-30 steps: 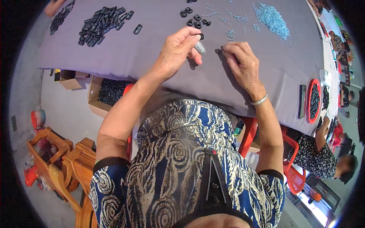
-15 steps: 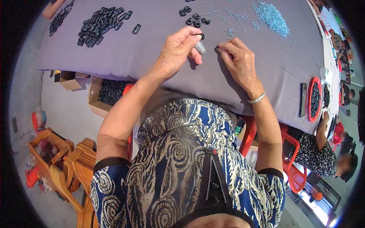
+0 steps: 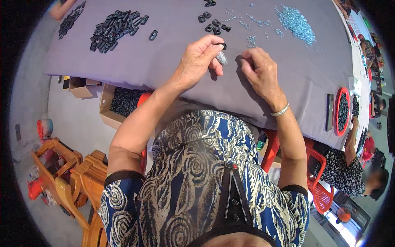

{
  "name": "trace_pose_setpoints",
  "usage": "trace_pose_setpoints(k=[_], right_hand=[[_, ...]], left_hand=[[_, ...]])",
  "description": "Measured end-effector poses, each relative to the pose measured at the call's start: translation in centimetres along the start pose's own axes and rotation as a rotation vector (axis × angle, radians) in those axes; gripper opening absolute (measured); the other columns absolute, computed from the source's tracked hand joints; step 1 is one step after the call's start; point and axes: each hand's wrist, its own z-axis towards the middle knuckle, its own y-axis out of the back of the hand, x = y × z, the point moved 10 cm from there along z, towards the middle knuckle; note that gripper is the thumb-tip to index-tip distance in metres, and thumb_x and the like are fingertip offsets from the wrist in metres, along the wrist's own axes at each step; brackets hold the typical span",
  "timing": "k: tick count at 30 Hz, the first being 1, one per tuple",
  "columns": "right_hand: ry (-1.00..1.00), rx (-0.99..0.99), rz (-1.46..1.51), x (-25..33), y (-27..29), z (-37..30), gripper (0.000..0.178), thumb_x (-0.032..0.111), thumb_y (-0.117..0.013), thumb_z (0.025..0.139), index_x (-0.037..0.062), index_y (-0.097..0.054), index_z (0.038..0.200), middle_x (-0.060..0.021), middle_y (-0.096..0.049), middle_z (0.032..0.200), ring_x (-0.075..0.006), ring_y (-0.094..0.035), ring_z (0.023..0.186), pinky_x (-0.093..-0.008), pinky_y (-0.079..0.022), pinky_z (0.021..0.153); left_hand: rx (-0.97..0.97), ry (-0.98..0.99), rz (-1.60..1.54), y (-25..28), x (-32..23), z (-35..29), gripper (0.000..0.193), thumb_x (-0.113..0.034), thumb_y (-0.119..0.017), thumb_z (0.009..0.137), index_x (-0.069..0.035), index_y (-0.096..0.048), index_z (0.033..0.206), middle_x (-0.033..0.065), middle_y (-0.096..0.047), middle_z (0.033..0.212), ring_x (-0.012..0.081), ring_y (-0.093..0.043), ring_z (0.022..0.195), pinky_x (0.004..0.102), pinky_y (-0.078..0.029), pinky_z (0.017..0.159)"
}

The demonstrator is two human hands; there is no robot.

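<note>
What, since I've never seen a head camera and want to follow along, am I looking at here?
No machine here: a person works bare-handed, seen from a camera worn on their head, looking down; its wide lens bends straight edges. On the grey-purple cloth lie a pile of black pieces, a few loose black blocks and a heap of small shiny springs; a red basket of dark pieces sits at the right. The left hand holds a small black part in its fingers, with something silvery just below. The right hand is curled; whatever it may hold is too small to make out.
</note>
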Motion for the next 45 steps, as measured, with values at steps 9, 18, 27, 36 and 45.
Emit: trace_pose_setpoints(k=[9, 18, 27, 36, 45], right_hand=[[-0.485, 0.035, 0.961, -1.7, -2.9, 1.5, 0.006, 0.008, -0.057, 0.086, 0.0026, -0.055, 0.086, 0.0002, -0.059, 0.076, -0.0060, -0.053, 0.068, -0.0207, -0.045, 0.062], [-0.461, 0.068, 1.033, -2.5, -4.0, 2.0, 0.006, 0.006, -0.055, 0.086, 0.0019, -0.058, 0.089, 0.0001, -0.057, 0.073, -0.0058, -0.050, 0.063, -0.0198, -0.043, 0.058], [-0.432, 0.078, 1.002, -2.4, -4.2, 2.2, 0.006, 0.005, -0.053, 0.087, 0.0009, -0.057, 0.089, 0.0006, -0.055, 0.071, -0.0049, -0.048, 0.060, -0.0192, -0.041, 0.055], [-0.459, 0.083, 0.983, -2.4, -4.2, 2.1, 0.005, 0.006, -0.052, 0.088, 0.0016, -0.055, 0.089, 0.0009, -0.055, 0.071, -0.0045, -0.048, 0.060, -0.0187, -0.040, 0.054], [-0.313, 0.001, 0.761, -1.7, -3.0, 2.3, 0.002, 0.003, -0.054, 0.087, 0.0026, -0.056, 0.088, 0.0020, -0.057, 0.070, -0.0027, -0.048, 0.060, -0.0183, -0.040, 0.053]], left_hand=[[0.003, -0.005, 0.014, 0.0, -0.1, 0.0, 0.025, -0.020, -0.050, 0.096, 0.001, -0.052, 0.110, 0.0058, -0.060, 0.079, 0.0112, -0.059, 0.059, 0.0247, -0.049, 0.055], [0.010, -0.006, -0.028, -0.2, -0.3, 0.0, 0.024, -0.019, -0.048, 0.097, 0.001, -0.053, 0.110, 0.0059, -0.060, 0.079, 0.0103, -0.058, 0.059, 0.0244, -0.050, 0.056], [0.009, -0.009, 0.000, 0.0, -0.4, 0.2, 0.024, -0.019, -0.047, 0.097, 0.000, -0.053, 0.110, 0.0055, -0.060, 0.079, 0.0098, -0.058, 0.059, 0.0235, -0.049, 0.056], [0.012, -0.012, 0.019, -0.2, -0.5, 0.1, 0.024, -0.019, -0.047, 0.097, 0.001, -0.053, 0.109, 0.0057, -0.060, 0.080, 0.0099, -0.059, 0.059, 0.0245, -0.050, 0.055], [0.016, -0.012, 0.056, -0.3, -0.2, 0.1, 0.024, -0.019, -0.048, 0.097, 0.001, -0.054, 0.109, 0.0060, -0.060, 0.080, 0.0111, -0.060, 0.059, 0.0248, -0.051, 0.053]])
